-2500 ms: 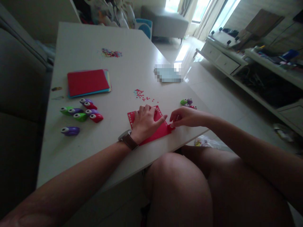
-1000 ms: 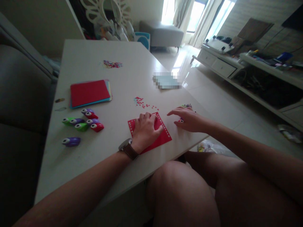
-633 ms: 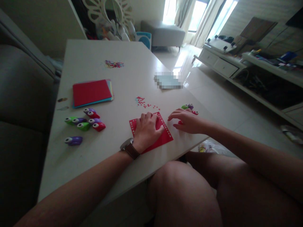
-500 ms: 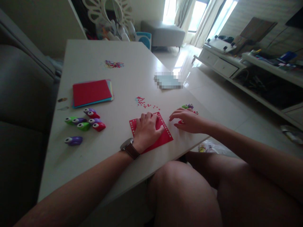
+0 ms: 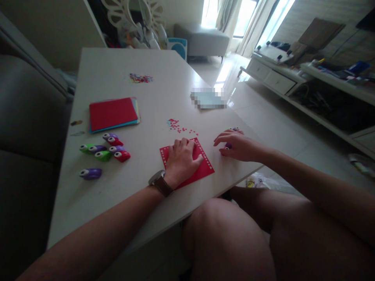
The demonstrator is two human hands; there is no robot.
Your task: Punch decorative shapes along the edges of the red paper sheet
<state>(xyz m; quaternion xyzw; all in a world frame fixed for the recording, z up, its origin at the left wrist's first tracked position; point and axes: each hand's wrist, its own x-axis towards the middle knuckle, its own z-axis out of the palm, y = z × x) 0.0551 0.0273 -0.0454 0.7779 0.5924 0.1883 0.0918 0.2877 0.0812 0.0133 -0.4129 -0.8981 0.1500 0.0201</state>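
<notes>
My left hand [image 5: 182, 162], with a watch on its wrist, rests on a red sheet [image 5: 205, 167] that has small holes punched along its edges. Its fingers are spread and press the sheet to the table. To the right, my right hand [image 5: 234, 145] hovers over a few small craft punches, its fingers curved and apart. A purple punch [image 5: 228, 146] shows between its thumb and fingers; the others are mostly hidden behind the hand. Small red cut-outs [image 5: 183, 129] lie just beyond the sheet.
On the left of the white table [image 5: 123, 203] are several coloured punches [image 5: 102, 155] and a stack of coloured sheets [image 5: 113, 114]. Farther back lies a pile of multicoloured confetti [image 5: 140, 78]. A pale, blurred item [image 5: 208, 98] sits near the right edge.
My right hand has shifted slightly right over the punches, covering the green one and uncovering a purple one. My left hand has stayed on the red sheet.
</notes>
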